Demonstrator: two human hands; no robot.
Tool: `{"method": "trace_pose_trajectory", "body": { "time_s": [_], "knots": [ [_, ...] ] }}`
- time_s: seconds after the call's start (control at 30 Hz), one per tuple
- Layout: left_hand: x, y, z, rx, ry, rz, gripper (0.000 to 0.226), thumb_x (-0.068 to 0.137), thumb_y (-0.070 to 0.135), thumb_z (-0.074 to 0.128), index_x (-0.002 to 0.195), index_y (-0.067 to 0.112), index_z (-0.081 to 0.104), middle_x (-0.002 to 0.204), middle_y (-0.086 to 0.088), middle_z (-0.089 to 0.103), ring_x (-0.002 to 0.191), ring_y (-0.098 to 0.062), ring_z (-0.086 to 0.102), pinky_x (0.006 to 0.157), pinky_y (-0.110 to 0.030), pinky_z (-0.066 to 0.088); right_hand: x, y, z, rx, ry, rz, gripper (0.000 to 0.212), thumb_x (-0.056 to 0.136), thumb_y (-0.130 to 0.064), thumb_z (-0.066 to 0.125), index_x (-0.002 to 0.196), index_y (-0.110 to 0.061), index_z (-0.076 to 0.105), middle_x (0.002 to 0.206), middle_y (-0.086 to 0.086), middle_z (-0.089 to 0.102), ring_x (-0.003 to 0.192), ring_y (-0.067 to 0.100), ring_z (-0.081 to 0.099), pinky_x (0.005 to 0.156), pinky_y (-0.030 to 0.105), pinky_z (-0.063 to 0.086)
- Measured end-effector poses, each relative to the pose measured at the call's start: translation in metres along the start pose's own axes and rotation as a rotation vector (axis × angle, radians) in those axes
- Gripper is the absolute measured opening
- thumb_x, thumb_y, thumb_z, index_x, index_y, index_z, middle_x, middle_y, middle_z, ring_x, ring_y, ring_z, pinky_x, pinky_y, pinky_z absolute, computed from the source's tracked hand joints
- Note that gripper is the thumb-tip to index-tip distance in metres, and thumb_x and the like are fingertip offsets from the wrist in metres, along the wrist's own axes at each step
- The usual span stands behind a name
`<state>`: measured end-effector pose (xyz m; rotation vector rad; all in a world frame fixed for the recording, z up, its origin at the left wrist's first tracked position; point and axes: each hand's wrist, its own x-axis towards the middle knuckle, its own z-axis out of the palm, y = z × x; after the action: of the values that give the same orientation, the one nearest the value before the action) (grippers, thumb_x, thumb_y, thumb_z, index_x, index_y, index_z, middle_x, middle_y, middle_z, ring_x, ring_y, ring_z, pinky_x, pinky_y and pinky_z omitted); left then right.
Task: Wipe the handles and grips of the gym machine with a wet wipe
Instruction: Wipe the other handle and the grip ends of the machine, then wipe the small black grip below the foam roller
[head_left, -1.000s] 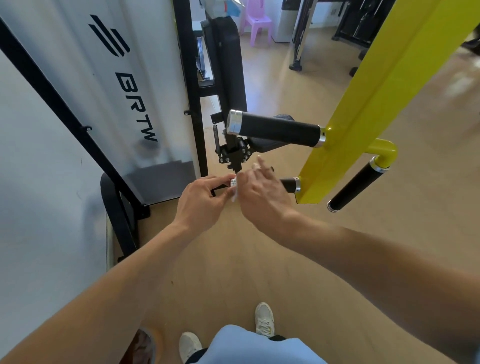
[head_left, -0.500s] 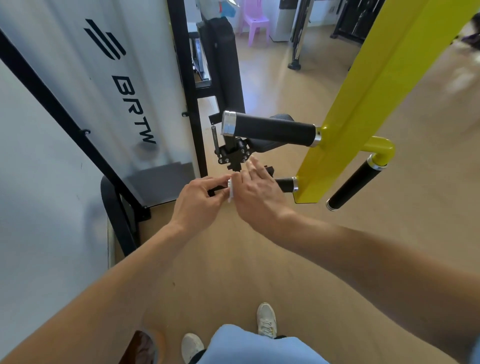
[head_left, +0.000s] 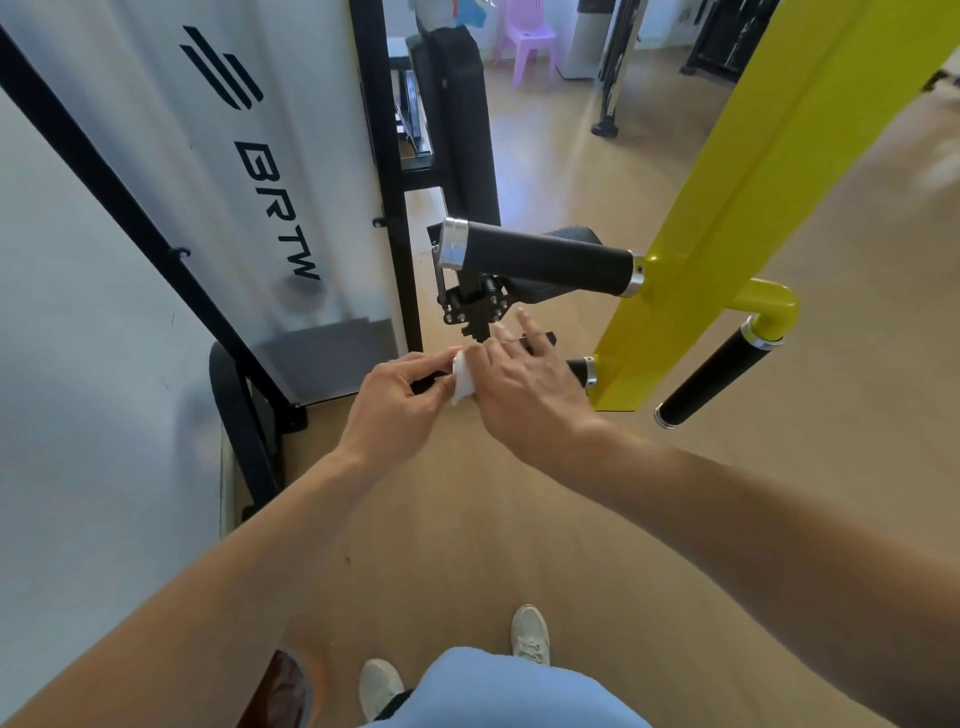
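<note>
A yellow machine arm (head_left: 737, 208) carries three black grips with silver collars. The upper grip (head_left: 540, 258) sticks out to the left, bare. The right grip (head_left: 711, 371) hangs down at an angle. The lower grip (head_left: 575, 368) is mostly hidden under my right hand (head_left: 524, 387), which holds a white wet wipe (head_left: 462, 382) wrapped on it, with two fingers raised. My left hand (head_left: 400, 400) pinches the left end of the wipe and grip.
A white shroud (head_left: 208, 156) in a black frame stands at the left, its base (head_left: 249, 431) by my left forearm. A black seat pad (head_left: 457, 119) is behind the grips. A purple chair (head_left: 530, 41) and other machines stand far back. My shoes (head_left: 530, 636) are on the wood floor.
Both hands stay on the lower grip. More of the white wipe shows between them now, and my right hand has shifted slightly along the grip.
</note>
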<state>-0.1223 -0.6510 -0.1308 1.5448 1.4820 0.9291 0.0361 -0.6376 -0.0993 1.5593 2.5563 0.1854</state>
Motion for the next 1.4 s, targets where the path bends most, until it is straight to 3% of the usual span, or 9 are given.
{"method": "trace_pose_trajectory", "body": {
  "time_s": [0.17, 0.33, 0.43, 0.63, 0.77, 0.87, 1.1, 1.27, 1.4],
  "knots": [
    [-0.002, 0.000, 0.008, -0.053, 0.021, -0.022, 0.035, 0.093, 0.032, 0.067, 0.128, 0.025, 0.067, 0.098, 0.001, 0.070, 0.085, -0.028, 0.060, 0.068, -0.029, 0.052, -0.032, 0.040, -0.008, -0.530, -0.206, 0.107, 0.038, 0.101, -0.015, 0.028, 0.130, 0.006, 0.043, 0.128, 0.028, 0.060, 0.137, 0.045, 0.042, 0.120, 0.058, -0.005],
    [-0.007, 0.006, 0.024, -0.094, 0.104, -0.055, 0.034, 0.099, 0.029, 0.059, 0.133, 0.028, 0.063, 0.109, 0.004, 0.071, 0.078, -0.012, 0.058, 0.067, -0.007, 0.042, -0.011, 0.030, -0.001, -0.141, -0.057, -0.008, 0.033, 0.100, -0.013, 0.028, 0.127, -0.002, 0.045, 0.136, 0.027, 0.056, 0.142, 0.041, 0.036, 0.125, 0.050, 0.003],
    [-0.015, 0.005, 0.025, -0.114, 0.103, -0.112, 0.037, 0.104, 0.025, 0.050, 0.140, 0.026, 0.055, 0.133, 0.016, 0.059, 0.103, 0.014, 0.054, 0.083, 0.007, 0.033, 0.000, 0.015, 0.006, 0.052, 0.036, -0.133, 0.034, 0.101, -0.012, 0.035, 0.133, -0.004, 0.042, 0.144, 0.023, 0.050, 0.147, 0.038, 0.030, 0.125, 0.047, 0.008],
    [-0.063, -0.034, 0.017, -0.155, 0.329, -0.367, 0.042, 0.103, 0.043, 0.045, 0.144, 0.034, 0.049, 0.139, 0.014, 0.059, 0.131, -0.005, 0.049, 0.110, -0.026, 0.034, 0.006, -0.005, -0.001, 0.440, 0.335, -0.433, 0.033, 0.088, -0.002, 0.063, 0.118, -0.015, 0.059, 0.107, 0.002, 0.074, 0.108, 0.024, 0.066, 0.104, 0.038, 0.043],
    [-0.109, -0.047, 0.014, -0.196, 0.545, -0.514, 0.028, 0.104, 0.038, 0.045, 0.118, 0.027, 0.065, 0.106, 0.018, 0.069, 0.105, -0.003, 0.062, 0.086, -0.016, 0.044, -0.003, -0.055, -0.009, 0.758, 0.037, -0.530, 0.017, 0.099, -0.017, 0.050, 0.114, -0.023, 0.047, 0.078, -0.001, 0.066, 0.066, 0.022, 0.060, 0.058, 0.036, 0.043],
    [-0.149, -0.060, 0.010, -0.264, 0.683, -0.606, 0.014, 0.102, 0.022, 0.051, 0.108, 0.028, 0.063, 0.092, 0.017, 0.065, 0.088, -0.005, 0.063, 0.064, -0.007, 0.047, -0.003, -0.097, 0.009, 0.873, -0.158, -0.530, 0.009, 0.096, -0.022, 0.057, 0.102, -0.029, 0.059, 0.087, -0.008, 0.069, 0.073, 0.014, 0.064, 0.062, 0.037, 0.058],
    [-0.250, -0.125, 0.005, -0.457, 0.903, -0.890, 0.017, 0.099, 0.040, 0.053, 0.101, 0.034, 0.068, 0.099, 0.010, 0.074, 0.102, -0.021, 0.069, 0.097, -0.043, 0.053, -0.021, -0.199, 0.097, 1.020, -0.859, -0.341, 0.013, 0.096, -0.021, 0.063, 0.101, -0.014, 0.074, 0.097, 0.012, 0.074, 0.074, 0.015, 0.065, 0.065, 0.026, 0.054],
    [-0.310, -0.170, -0.004, -0.626, 1.032, -1.030, 0.023, 0.101, 0.028, 0.052, 0.111, 0.016, 0.068, 0.105, -0.002, 0.074, 0.097, -0.018, 0.070, 0.080, -0.026, 0.048, -0.035, -0.280, 0.157, 1.021, -1.012, -0.152, 0.028, 0.087, -0.010, 0.063, 0.115, -0.011, 0.061, 0.101, 0.007, 0.069, 0.096, 0.024, 0.069, 0.085, 0.040, 0.062],
    [-0.356, -0.216, -0.014, -0.631, 1.041, -1.145, 0.023, 0.101, 0.028, 0.052, 0.109, 0.014, 0.069, 0.103, 0.002, 0.073, 0.093, -0.015, 0.068, 0.073, -0.024, 0.045, -0.049, -0.334, 0.202, 0.972, -1.011, -0.075, 0.003, 0.084, -0.014, 0.065, 0.086, -0.013, 0.063, 0.085, 0.007, 0.066, 0.068, 0.021, 0.060, 0.059, 0.030, 0.052]
  ]
}}
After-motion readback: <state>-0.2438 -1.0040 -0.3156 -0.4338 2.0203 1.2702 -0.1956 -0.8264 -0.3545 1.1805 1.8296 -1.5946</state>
